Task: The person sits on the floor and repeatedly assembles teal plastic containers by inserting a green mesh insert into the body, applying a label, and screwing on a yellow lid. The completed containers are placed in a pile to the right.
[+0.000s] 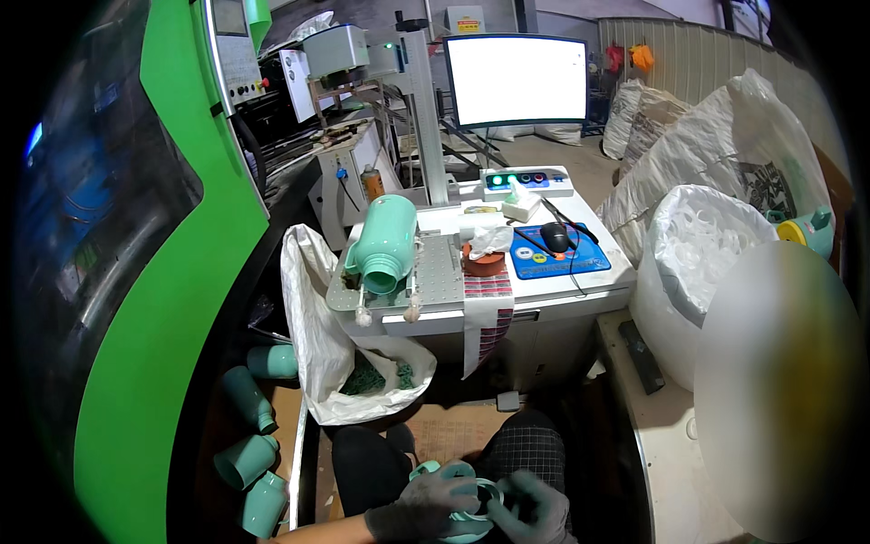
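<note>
Sitting between the gloved hands (536,510), a mint-green container (466,529) seems held near its rim by both, fingers curled.

A black mouse (555,238) is placed on a blue mat (584,260) on the white bench (553,289); beyond, a bright monitor (517,82) is seen.
</note>
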`<state>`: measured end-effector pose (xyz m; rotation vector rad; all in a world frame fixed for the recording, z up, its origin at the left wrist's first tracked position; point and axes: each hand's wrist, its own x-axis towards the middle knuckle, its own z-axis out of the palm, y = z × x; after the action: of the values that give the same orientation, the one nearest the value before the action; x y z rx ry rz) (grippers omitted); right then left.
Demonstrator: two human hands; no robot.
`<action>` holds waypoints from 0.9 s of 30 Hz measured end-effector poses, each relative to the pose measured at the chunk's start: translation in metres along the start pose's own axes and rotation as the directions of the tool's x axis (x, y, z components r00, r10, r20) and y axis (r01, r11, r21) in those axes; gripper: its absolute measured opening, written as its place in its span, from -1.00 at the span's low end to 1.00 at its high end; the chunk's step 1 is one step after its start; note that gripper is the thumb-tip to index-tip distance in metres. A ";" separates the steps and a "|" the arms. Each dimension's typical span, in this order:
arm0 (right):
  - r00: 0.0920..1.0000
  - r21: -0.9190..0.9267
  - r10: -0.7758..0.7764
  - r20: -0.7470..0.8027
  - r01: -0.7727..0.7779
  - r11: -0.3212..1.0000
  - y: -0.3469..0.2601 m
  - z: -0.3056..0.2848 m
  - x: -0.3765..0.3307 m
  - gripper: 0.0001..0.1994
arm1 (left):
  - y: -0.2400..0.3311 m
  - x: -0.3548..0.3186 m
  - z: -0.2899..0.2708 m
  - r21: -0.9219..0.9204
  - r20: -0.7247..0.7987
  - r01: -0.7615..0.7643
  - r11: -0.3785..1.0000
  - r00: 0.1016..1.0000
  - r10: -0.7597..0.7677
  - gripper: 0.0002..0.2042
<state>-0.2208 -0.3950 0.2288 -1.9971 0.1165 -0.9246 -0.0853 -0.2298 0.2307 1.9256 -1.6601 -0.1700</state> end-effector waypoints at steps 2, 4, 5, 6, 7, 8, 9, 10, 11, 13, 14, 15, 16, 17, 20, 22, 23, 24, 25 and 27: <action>0.902 -0.081 -0.296 0.315 0.336 0.938 0.001 -0.016 0.009 -0.62 | 0.004 0.000 -0.003 -0.012 -0.007 -0.007 1.000 1.000 0.007 -0.71; 0.889 -0.182 -0.305 0.342 0.381 0.906 -0.002 -0.014 0.005 -0.62 | 0.005 -0.003 -0.014 -0.012 -0.017 0.002 1.000 1.000 -0.002 -0.68; 0.870 -0.166 -0.359 0.337 0.430 0.887 -0.008 -0.015 0.020 -0.61 | 0.005 -0.007 -0.018 -0.007 -0.027 0.019 1.000 0.999 -0.019 -0.67; 0.849 -0.148 -0.413 0.330 0.479 0.865 -0.011 -0.014 0.029 -0.59 | 0.003 -0.012 -0.018 0.005 -0.025 0.016 1.000 1.000 -0.016 -0.68; 0.838 -0.158 -0.368 0.403 0.460 0.874 -0.010 -0.014 0.026 -0.57 | -0.001 -0.012 -0.018 0.020 -0.036 -0.006 1.000 0.999 0.006 -0.69; 0.844 -0.179 -0.336 0.417 0.439 0.881 -0.011 -0.014 0.024 -0.55 | -0.006 -0.009 -0.017 0.048 -0.046 -0.033 0.998 0.998 0.035 -0.70; 0.850 -0.199 -0.304 0.430 0.418 0.886 -0.015 -0.016 0.021 -0.53 | -0.008 -0.004 -0.015 0.011 -0.075 -0.054 0.998 0.996 0.054 -0.73; 0.854 -0.191 -0.278 0.439 0.391 0.900 -0.019 -0.016 0.019 -0.52 | -0.006 -0.004 -0.016 0.013 -0.092 -0.048 0.999 0.995 0.049 -0.76; 0.863 -0.201 -0.230 0.451 0.349 0.915 -0.025 -0.014 0.018 -0.55 | -0.005 -0.004 -0.022 -0.031 -0.079 -0.046 0.998 0.996 0.044 -0.73; 0.853 -0.160 -0.162 0.496 0.273 0.948 -0.024 -0.009 0.008 -0.58 | -0.009 -0.007 -0.019 -0.063 -0.050 -0.073 0.995 0.996 0.070 -0.75; 0.845 -0.143 -0.128 0.519 0.233 0.962 -0.022 -0.006 0.004 -0.60 | -0.016 -0.012 -0.010 -0.031 -0.028 -0.089 0.996 0.996 0.088 -0.80; 0.848 -0.130 -0.137 0.511 0.234 0.964 -0.020 -0.003 0.001 -0.61 | -0.018 -0.016 -0.007 0.000 -0.002 -0.099 0.995 0.995 0.099 -0.84; 0.853 -0.130 -0.136 0.505 0.231 0.964 -0.016 -0.001 -0.003 -0.62 | -0.017 -0.017 -0.006 0.080 -0.016 -0.120 0.990 0.992 0.122 -0.83; 0.858 -0.131 -0.135 0.496 0.227 0.965 -0.013 0.001 -0.005 -0.63 | -0.016 -0.017 -0.005 0.159 -0.028 -0.141 0.977 0.989 0.147 -0.81; 0.898 -0.216 -0.136 0.419 0.245 0.945 -0.009 0.009 -0.011 -0.65 | -0.003 -0.008 -0.024 0.380 0.039 -0.119 0.917 0.993 0.113 -0.73; 0.926 -0.173 -0.194 0.324 0.259 0.950 -0.024 0.007 0.001 -0.74 | 0.018 0.008 -0.043 0.339 -0.151 -0.001 0.941 0.987 0.055 -0.65; 0.898 -0.184 -0.219 0.381 0.305 0.934 -0.019 0.002 0.013 -0.73 | 0.023 0.017 -0.050 0.402 -0.093 0.045 0.915 0.996 -0.008 -0.62; 0.880 -0.177 -0.117 0.459 0.220 0.959 -0.019 0.007 0.010 -0.65 | 0.016 0.015 -0.047 0.471 -0.025 0.020 0.882 1.000 -0.009 -0.64; 0.871 -0.171 -0.140 0.471 0.246 0.954 -0.018 0.013 0.013 -0.66 | 0.014 0.011 -0.053 0.516 -0.025 -0.016 0.856 0.999 0.034 -0.71; 0.855 -0.167 -0.129 0.502 0.243 0.956 -0.010 0.021 0.011 -0.67 | 0.017 0.024 -0.067 0.397 -0.064 0.046 0.917 0.998 -0.022 -0.81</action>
<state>-0.2022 -0.3792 0.2363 -2.4293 -0.2757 -0.5100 -0.0646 -0.2301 0.3008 2.2312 -1.7224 0.2294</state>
